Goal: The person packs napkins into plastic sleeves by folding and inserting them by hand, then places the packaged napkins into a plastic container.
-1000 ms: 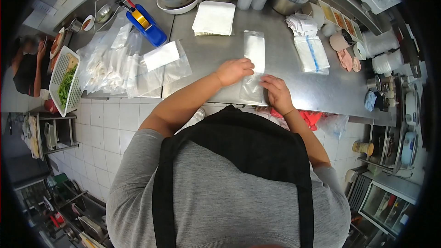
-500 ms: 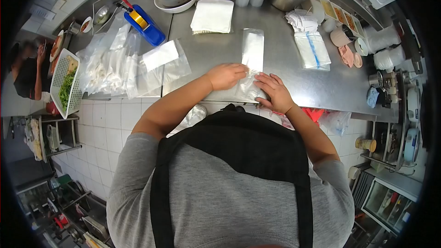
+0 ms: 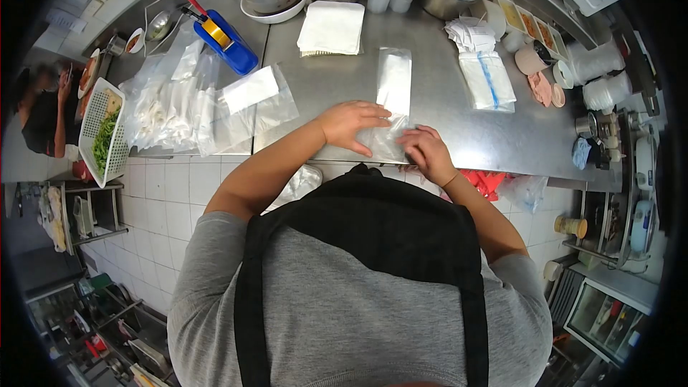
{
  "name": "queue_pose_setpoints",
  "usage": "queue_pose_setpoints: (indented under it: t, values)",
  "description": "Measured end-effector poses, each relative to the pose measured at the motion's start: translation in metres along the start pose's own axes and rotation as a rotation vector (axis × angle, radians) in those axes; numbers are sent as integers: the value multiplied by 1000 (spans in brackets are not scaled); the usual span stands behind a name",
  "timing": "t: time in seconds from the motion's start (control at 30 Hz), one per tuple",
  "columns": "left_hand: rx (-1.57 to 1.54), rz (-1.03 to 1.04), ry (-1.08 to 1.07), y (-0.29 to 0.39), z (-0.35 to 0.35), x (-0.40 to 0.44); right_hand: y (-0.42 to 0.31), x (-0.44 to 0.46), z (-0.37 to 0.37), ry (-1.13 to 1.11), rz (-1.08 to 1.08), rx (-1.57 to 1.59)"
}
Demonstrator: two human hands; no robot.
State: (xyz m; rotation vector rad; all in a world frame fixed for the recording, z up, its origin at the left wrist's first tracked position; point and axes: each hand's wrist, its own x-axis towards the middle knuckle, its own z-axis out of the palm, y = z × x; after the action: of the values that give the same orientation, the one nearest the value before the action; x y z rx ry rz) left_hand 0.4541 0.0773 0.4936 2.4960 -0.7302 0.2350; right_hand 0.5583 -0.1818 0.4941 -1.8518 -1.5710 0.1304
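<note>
A clear plastic bag (image 3: 389,137) with a folded white napkin (image 3: 394,82) inside lies on the steel table in front of me. My left hand (image 3: 351,126) rests across the bag's left side, fingers stretched out and thumb spread apart. At the lower right edge of the bag, my right hand (image 3: 428,153) has its fingers bent and drawn together on the plastic; the fingertips are partly hidden. To the left lies another clear bag (image 3: 276,104) with a white napkin (image 3: 250,89) in it.
The steel table (image 3: 322,86) holds a napkin stack (image 3: 332,26), a blue tape dispenser (image 3: 228,46), a pile of filled plastic bags (image 3: 168,104) and a packet with a blue stripe (image 3: 487,80). A white basket of greens (image 3: 104,136) stands left, near another person (image 3: 46,118).
My left hand has spread its fingers and thumb over the bag. My right hand has shifted slightly down, its fingers now more bent. The bag has barely moved.
</note>
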Motion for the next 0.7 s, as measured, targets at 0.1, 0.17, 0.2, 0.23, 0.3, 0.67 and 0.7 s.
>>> queue_pose_setpoints:
  t: [0.1, 0.17, 0.2, 0.23, 0.3, 0.67, 0.7]
  values:
    - [16, -61, -7, 7, -1, 1, -7, 18, -8, 105, 293, 276]
    - [5, -69, 10, 9, 0, 0, -5, 21, -15, 96, 181, 194]
    - [-11, -51, 32, 9, 2, -1, -4, 23, -19, 90, 124, 154]
    - [-27, -35, 55, 9, 3, -3, -9, 17, -23, 7, 87, 73]
    - [-36, -51, 49, 8, 3, -7, -19, 8, -18, -79, -30, -51]
    - [-99, -79, 36, 5, 2, -4, -14, 6, 1, 91, 313, 218]
    - [-75, -128, 65, 10, 5, -2, -16, 10, -3, 88, 352, 271]
